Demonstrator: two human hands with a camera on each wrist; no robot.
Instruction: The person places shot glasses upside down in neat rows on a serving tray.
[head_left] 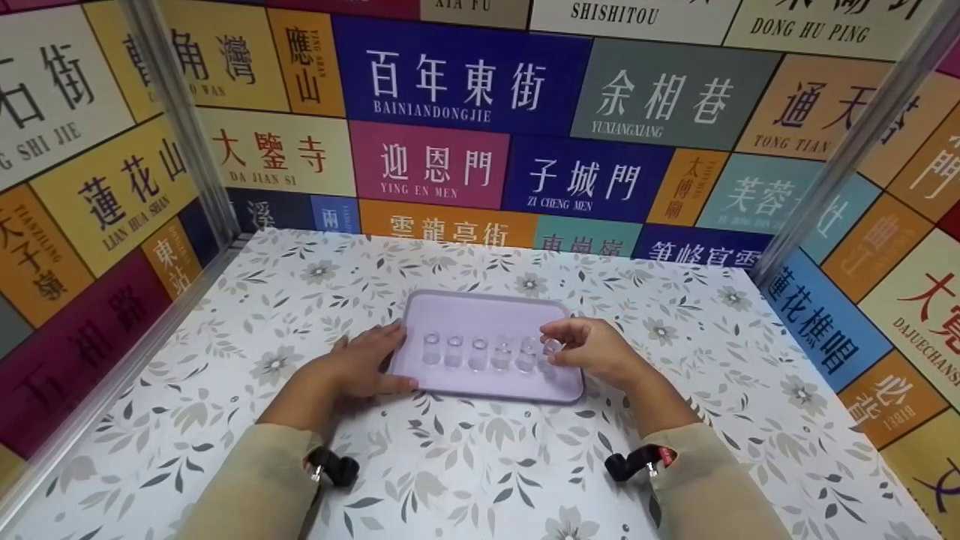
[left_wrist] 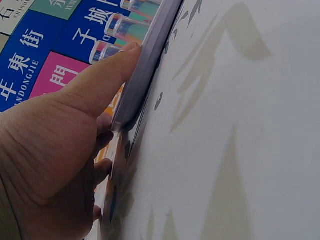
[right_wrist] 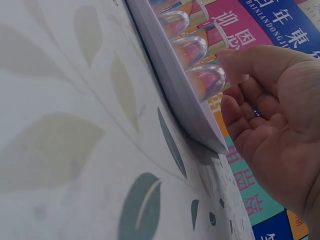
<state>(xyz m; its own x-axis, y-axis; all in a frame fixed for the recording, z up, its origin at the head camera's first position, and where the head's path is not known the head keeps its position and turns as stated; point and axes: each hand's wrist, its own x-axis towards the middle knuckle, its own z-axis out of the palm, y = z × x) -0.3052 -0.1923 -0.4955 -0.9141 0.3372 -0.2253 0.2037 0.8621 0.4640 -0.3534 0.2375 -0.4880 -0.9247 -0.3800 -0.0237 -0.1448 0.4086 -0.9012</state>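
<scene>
A lavender tray (head_left: 480, 309) lies on the table with a row of several small clear glass cups (head_left: 478, 354) on it. My left hand (head_left: 360, 361) holds the tray's near left corner, thumb along the near rim and fingers at the left side. At the row's right end, my right hand (head_left: 592, 349) pinches the last cup (head_left: 551, 349) between thumb and fingers, which partly cover it. Cups toward the left show open rims upward in the left wrist view. In the right wrist view, the nearest cup (right_wrist: 207, 80) has a rounded end up.
A white tabletop with a leaf and flower print (head_left: 465, 465) surrounds the tray. Behind it and at both sides stand walls of coloured panels (head_left: 461, 75) with lettering. Metal posts (head_left: 832, 142) mark the back corners.
</scene>
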